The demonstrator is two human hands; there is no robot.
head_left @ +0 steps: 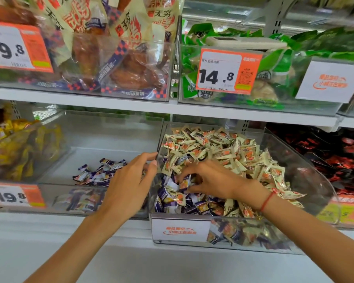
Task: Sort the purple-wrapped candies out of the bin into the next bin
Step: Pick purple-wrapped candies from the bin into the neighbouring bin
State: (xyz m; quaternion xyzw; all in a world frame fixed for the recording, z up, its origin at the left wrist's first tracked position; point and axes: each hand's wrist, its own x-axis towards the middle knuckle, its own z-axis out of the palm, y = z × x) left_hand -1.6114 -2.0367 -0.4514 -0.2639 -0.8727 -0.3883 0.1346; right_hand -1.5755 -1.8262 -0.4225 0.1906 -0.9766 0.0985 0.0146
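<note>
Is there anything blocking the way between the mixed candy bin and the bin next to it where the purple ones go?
Only the clear side walls where the two bins meet. The purple candies under the right hand must be lifted over them to reach the left bin. The left hand reaches in beside that wall.

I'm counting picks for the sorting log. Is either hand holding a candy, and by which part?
The right hand pinches one candy by its upper edge, over the mixed bin. The left hand holds nothing.

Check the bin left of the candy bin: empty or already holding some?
Holding some. A small heap of purple-wrapped candies lies on the left bin's floor near its front; the rest of the floor is bare.
</note>
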